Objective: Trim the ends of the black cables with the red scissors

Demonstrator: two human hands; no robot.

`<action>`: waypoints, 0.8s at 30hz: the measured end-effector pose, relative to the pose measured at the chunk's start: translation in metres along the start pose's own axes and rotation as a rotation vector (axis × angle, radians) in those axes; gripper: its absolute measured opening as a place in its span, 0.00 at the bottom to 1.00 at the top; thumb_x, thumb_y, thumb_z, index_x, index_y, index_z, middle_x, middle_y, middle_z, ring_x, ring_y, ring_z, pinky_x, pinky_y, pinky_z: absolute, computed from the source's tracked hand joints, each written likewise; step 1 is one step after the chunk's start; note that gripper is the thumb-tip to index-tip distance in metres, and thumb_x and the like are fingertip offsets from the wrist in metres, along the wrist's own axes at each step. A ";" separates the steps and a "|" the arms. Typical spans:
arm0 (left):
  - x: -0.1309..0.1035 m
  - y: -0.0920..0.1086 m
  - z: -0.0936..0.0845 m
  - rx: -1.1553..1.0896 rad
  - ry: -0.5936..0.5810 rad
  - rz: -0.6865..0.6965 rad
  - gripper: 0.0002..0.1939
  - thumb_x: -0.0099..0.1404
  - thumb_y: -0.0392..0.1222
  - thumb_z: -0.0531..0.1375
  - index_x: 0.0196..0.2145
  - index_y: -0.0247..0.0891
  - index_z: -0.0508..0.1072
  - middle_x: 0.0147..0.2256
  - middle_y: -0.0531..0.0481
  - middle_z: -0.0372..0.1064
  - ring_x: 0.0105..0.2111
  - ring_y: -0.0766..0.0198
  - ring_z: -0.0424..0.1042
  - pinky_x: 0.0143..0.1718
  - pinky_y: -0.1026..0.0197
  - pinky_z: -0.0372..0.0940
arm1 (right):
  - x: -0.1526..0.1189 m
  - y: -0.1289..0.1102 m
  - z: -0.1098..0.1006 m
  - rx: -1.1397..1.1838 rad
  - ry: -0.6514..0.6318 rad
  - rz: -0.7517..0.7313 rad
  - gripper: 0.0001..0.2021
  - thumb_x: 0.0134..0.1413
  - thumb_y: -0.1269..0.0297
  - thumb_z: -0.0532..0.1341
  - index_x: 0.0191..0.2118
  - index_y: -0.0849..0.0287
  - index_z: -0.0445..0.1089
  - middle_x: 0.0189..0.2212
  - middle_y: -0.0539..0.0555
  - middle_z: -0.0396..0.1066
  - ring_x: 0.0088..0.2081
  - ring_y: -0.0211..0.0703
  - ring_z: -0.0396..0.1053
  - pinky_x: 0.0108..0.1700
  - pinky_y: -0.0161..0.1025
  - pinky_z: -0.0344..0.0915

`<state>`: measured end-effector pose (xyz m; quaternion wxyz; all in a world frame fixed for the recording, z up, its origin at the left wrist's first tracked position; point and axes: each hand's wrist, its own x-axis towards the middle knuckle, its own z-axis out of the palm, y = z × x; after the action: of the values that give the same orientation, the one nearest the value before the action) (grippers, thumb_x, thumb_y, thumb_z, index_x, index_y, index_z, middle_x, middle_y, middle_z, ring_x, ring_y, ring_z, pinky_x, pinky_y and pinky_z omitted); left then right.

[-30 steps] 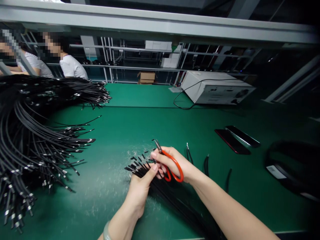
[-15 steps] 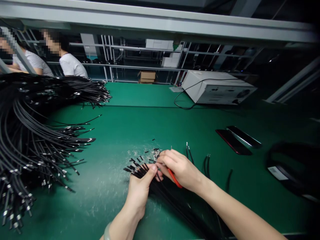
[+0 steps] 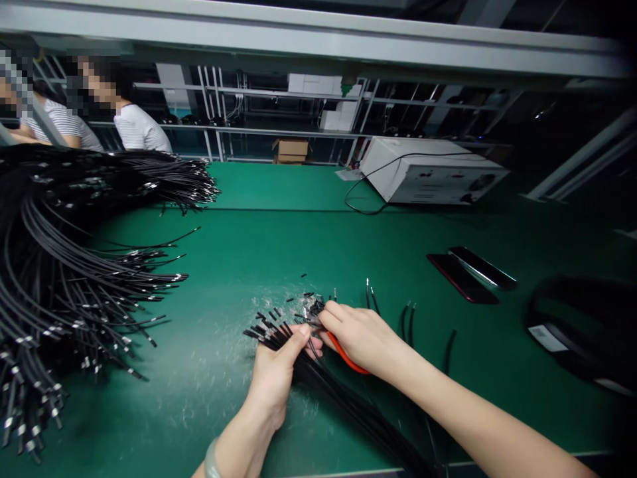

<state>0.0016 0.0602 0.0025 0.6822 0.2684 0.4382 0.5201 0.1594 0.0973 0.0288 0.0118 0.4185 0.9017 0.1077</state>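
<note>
My left hand (image 3: 276, 372) is closed round a bundle of black cables (image 3: 343, 398), whose cut ends fan out past the thumb to the upper left. The bundle runs down to the right under my right forearm. Just right of the left thumb, my right hand (image 3: 355, 335) is closed on a red-handled tool (image 3: 343, 352); its tip lies near the cable ends and is too small to make out. Short black offcuts (image 3: 314, 305) and clear scraps lie on the green table (image 3: 223, 265) beyond my hands.
A large heap of black cables (image 3: 84, 265) covers the left side. Two phones (image 3: 462, 277) and a dark coil with a white label (image 3: 547, 337) lie at the right. A white machine (image 3: 428, 174) stands at the back. Two people (image 3: 142, 129) sit at the far left.
My right hand has shifted slightly away from my left thumb, and more of the red handle shows. My left hand still grips the bundle. The whole view has moved a little.
</note>
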 end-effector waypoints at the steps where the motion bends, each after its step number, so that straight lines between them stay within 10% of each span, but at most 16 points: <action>1: 0.000 0.000 0.000 0.003 0.002 -0.006 0.14 0.54 0.46 0.63 0.32 0.31 0.76 0.26 0.46 0.73 0.25 0.65 0.69 0.29 0.65 0.62 | 0.001 0.001 0.000 -0.021 0.003 -0.012 0.06 0.60 0.67 0.49 0.34 0.59 0.61 0.31 0.51 0.64 0.28 0.38 0.64 0.25 0.36 0.49; 24: 0.003 -0.007 -0.004 0.009 0.008 0.027 0.14 0.54 0.47 0.63 0.32 0.32 0.76 0.25 0.47 0.73 0.26 0.65 0.68 0.30 0.65 0.61 | 0.012 0.014 -0.020 -0.099 -0.098 -0.155 0.06 0.59 0.68 0.51 0.33 0.60 0.64 0.28 0.51 0.67 0.26 0.37 0.66 0.22 0.38 0.38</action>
<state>0.0020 0.0605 -0.0063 0.6722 0.2752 0.4396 0.5285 0.1599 0.1121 0.0525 0.0851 0.3511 0.9233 0.1304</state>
